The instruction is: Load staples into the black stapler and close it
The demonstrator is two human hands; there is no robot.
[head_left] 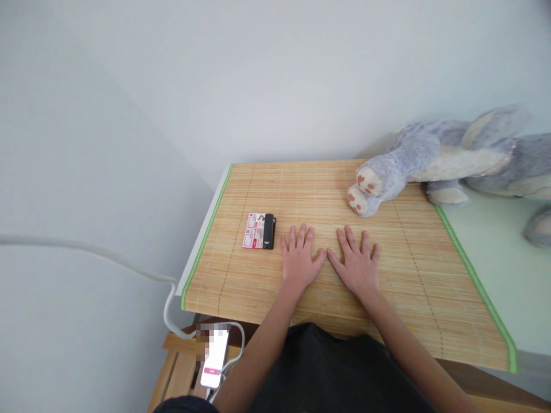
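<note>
the small black device (269,231) lies on the bamboo mat (327,287) just left of centre in the frame, resting against the right edge of a red-and-white printed card or packet (253,230), the two touching side by side. from the left hand (298,258) it lies to the upper left, near but clearly apart; a strip of bare mat shows between the little finger and the black body. its long axis runs up and down the frame, roughly parallel to the fingers of that hand, so it points away from the person rather than across. the left hand is plainly the nearer of the two; the right hand (356,262) sits further toward the right of the frame, with the left hand between it and the device. both hands lie flat, palms down, fingers spread and pointing toward the top of the frame, thumbs angled inward until their tips nearly meet at the middle. neither grip is closed on anything: both are wide and holding nothing, pressed onto the mat. the forearms come up from the bottom of the frame and converge toward the hands. at the upper right a grey plush toy (447,158) sprawls with its paws over the mat's far right corner, well apart from the hands. at the lower left, below the mat's edge, a lit phone (214,358) rests on a wooden ledge with a white cable (129,268) trailing off to the left.
</note>
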